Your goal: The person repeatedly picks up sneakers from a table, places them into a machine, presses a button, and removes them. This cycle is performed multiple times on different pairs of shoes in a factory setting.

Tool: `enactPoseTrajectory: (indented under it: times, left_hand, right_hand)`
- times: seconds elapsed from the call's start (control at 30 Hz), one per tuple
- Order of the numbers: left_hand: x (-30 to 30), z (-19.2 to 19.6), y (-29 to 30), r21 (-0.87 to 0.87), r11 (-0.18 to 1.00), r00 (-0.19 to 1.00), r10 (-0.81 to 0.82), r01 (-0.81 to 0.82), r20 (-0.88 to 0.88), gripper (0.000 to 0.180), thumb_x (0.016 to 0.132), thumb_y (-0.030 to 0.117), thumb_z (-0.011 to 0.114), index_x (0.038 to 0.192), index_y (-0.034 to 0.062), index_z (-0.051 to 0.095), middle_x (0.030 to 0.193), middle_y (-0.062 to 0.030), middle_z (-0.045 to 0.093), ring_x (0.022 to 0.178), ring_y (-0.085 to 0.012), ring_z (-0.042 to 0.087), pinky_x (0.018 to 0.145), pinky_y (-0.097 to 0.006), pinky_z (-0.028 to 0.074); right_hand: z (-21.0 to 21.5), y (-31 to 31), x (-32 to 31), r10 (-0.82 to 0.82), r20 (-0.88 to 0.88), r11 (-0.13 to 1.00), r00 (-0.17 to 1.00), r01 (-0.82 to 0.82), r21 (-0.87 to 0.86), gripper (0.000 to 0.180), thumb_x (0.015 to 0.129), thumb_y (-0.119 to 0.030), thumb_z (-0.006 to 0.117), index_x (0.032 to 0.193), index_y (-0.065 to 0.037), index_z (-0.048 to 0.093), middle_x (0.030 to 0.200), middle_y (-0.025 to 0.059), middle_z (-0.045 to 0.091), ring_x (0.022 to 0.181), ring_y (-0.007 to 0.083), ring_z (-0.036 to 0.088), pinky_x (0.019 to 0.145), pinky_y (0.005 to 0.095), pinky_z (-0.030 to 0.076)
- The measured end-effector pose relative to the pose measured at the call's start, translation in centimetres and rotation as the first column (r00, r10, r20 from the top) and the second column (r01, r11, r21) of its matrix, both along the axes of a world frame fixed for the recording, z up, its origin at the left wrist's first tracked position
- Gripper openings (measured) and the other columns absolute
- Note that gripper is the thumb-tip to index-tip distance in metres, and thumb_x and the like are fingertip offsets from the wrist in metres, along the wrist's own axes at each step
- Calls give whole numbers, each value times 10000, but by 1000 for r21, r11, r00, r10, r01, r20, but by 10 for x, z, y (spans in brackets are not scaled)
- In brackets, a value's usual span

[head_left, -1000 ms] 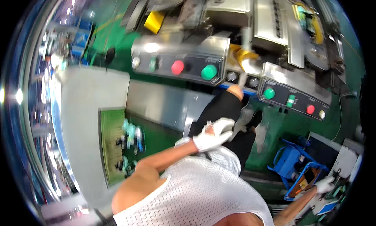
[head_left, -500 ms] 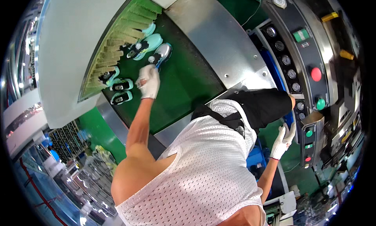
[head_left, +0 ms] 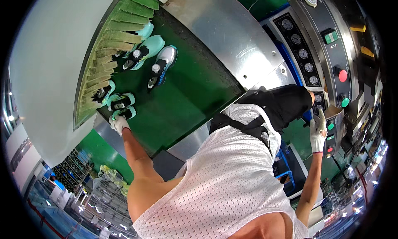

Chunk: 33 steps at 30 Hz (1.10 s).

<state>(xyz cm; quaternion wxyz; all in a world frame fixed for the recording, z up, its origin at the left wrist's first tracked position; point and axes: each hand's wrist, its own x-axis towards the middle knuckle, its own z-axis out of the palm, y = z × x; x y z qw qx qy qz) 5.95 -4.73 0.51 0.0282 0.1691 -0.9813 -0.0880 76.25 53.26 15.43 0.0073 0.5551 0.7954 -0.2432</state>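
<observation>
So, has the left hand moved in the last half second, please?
Yes: the left hand has moved down-left toward the fringed curtain corner, from the silver shoe to the lowest teal shoe.

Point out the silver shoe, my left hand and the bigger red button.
Silver shoe [head_left: 163,66]: head view, middle of its upper.
Left hand [head_left: 119,124]: head view, middle of the gloved hand.
Bigger red button [head_left: 343,75]: head view, on its cap.

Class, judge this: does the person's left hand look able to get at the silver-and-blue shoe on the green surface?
Probably yes: the left hand is at the nearest teal shoe, bare green surface leaves a way around to the silver-and-blue shoe, and the hanging strips do not cover it.
</observation>
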Motion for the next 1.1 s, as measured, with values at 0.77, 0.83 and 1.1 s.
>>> enactPoseTrajectory:
  times: [0.77,0.83,1.1]
  left_hand:
    - [166,118,319,343,295,301,-953,892,38,228,946,201,748,1098,37,710,1083,-172,650,1047,-349,640,933,-440,512]
    - [192,141,369,322,3,73,-976,947,-205,262,853,107,829,1068,29,700,1058,-165,666,1010,-351,665,893,-430,535]
    - [378,214,539,406,-765,-577,-644,500,-503,309,782,143,870,1040,61,722,990,-138,697,913,-355,678,793,-452,560]
  right_hand:
    - [20,-48,-105,-219,-509,969,833,125,-212,572,969,-139,720,1490,-3,526,1374,230,653,1168,288,711,974,392,575]
    - [28,-59,-137,-63,-590,994,805,-1,-107,614,936,-155,740,1480,27,520,1386,240,636,1235,331,667,1050,425,532]
    - [57,-61,-147,-62,-212,918,975,139,371,558,830,-267,727,1310,-22,583,1309,216,610,1242,387,602,1053,441,498]
